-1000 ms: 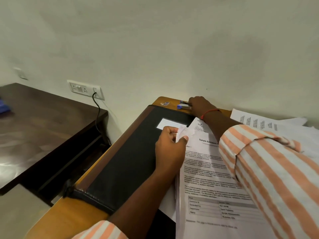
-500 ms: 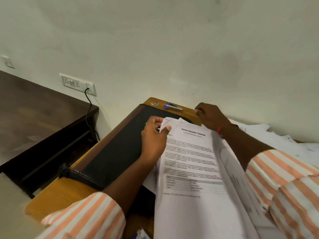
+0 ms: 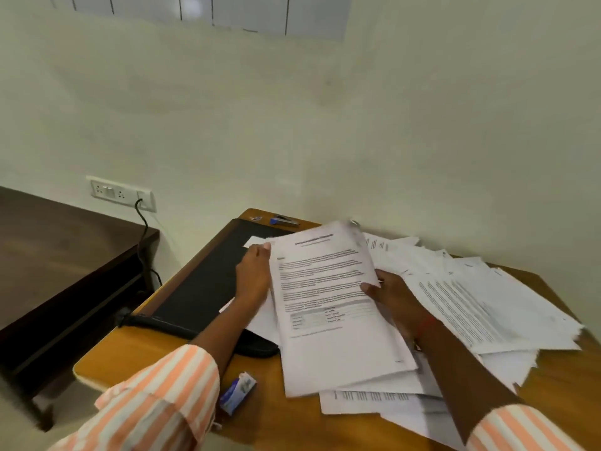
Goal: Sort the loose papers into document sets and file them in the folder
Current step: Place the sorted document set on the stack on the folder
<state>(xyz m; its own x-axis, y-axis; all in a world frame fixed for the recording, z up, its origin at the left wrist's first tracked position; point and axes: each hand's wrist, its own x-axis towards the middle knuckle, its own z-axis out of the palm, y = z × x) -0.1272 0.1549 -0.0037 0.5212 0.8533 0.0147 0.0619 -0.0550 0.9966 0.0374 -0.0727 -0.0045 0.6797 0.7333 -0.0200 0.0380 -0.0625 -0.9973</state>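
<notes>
A printed document set (image 3: 328, 307) with a title, text blocks and a small table is held over the wooden table (image 3: 136, 353). My left hand (image 3: 253, 275) grips its left edge near the top. My right hand (image 3: 390, 294) grips its right edge, thumb on the page. A black folder (image 3: 198, 288) lies shut to the left, partly under the papers, a white label near its far end. Loose papers (image 3: 481, 304) spread in an untidy heap across the right of the table and under the held set.
A blue and silver stapler (image 3: 284, 220) lies at the table's far edge by the wall. A small blue box (image 3: 237, 392) sits at the near edge. A dark wooden desk (image 3: 58, 262) stands to the left, with a wall socket (image 3: 120, 193) and black cable above it.
My right hand left the stapler at the far edge and came back to grip the document's right side. The view has pulled back, showing more of the paper heap.
</notes>
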